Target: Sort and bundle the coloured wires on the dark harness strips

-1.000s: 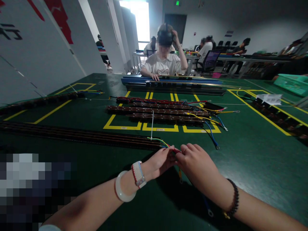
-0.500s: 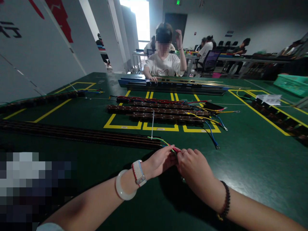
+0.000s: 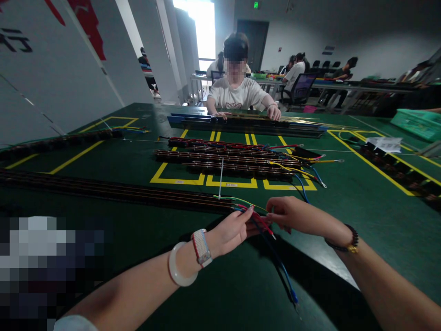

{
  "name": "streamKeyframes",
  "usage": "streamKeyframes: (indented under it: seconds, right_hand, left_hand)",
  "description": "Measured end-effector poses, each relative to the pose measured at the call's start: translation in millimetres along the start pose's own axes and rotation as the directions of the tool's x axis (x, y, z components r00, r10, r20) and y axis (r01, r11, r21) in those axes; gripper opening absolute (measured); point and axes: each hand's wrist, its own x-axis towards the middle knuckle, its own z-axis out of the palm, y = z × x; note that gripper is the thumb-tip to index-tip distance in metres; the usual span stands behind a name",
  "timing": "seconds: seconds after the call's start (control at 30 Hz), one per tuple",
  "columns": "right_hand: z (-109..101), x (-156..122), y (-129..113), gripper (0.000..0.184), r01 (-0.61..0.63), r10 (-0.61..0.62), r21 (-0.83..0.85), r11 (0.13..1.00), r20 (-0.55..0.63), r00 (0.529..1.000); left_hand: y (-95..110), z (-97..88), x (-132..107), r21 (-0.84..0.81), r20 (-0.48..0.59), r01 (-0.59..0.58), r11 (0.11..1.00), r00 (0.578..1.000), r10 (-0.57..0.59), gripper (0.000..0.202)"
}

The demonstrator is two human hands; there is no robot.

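Note:
A long dark strip [image 3: 113,191] lies across the green table [image 3: 344,220] in front of me. From its right end comes a bundle of coloured wires [image 3: 257,219]: green-yellow, red and blue. My left hand [image 3: 230,232] pinches the bundle just past the strip's end. My right hand [image 3: 292,214] sits to the right, fingers drawn together at the thin green-yellow wire. A blue wire [image 3: 280,271] trails toward me. A white cable tie [image 3: 221,177] stands up near the strip's end.
Several more dark strips with coloured wires [image 3: 237,158] lie in yellow-taped boxes mid-table. A person in a white shirt [image 3: 237,92] works across the table at long blue rails [image 3: 248,122]. Another strip [image 3: 58,145] lies far left, a green crate [image 3: 416,122] far right.
My right hand has moved away from my left, out to the right, spreading the wires. The blue wire now lies stretched toward me. The person opposite lowered a raised hand onto the rails.

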Motion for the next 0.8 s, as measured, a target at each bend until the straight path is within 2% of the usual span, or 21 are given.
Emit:
streamKeyframes:
  seconds: [0.07,0.17,0.27,0.43,0.67,0.8]
  right_hand:
    - [-2,5,7,0.026,0.023,-0.031,-0.075,0.997,-0.111,0.993]
    - [-4,16,19,0.025,0.036,-0.102,-0.202,0.979,-0.325,0.940]
    - [-6,31,27,0.026,0.024,-0.142,-0.273,0.962,-0.421,0.896]
    - [-16,64,24,0.024,0.030,-0.230,-0.431,0.902,-0.418,0.879]
    - [-22,106,-5,0.028,-0.082,-0.250,-0.688,0.721,-0.369,0.895]
    - [-23,113,-4,0.026,-0.081,-0.266,-0.699,0.711,-0.374,0.889]
  left_hand:
    - [2,0.5,0,-0.002,0.009,0.017,1.000,1.000,-0.017,0.018]
    - [3,-0.6,-1,-0.025,0.033,0.043,0.999,0.999,-0.042,0.024]
    - [3,-1.8,-2,-0.018,0.025,0.060,0.998,0.998,-0.060,0.030]
    - [2,0.7,-5,0.097,-0.019,0.047,0.994,0.999,-0.046,0.040]
    - [3,1.4,-9,0.201,-0.005,0.031,0.979,1.000,-0.031,0.037]
    - [0,-0.7,-8,0.212,-0.022,0.048,0.976,0.999,-0.045,0.040]
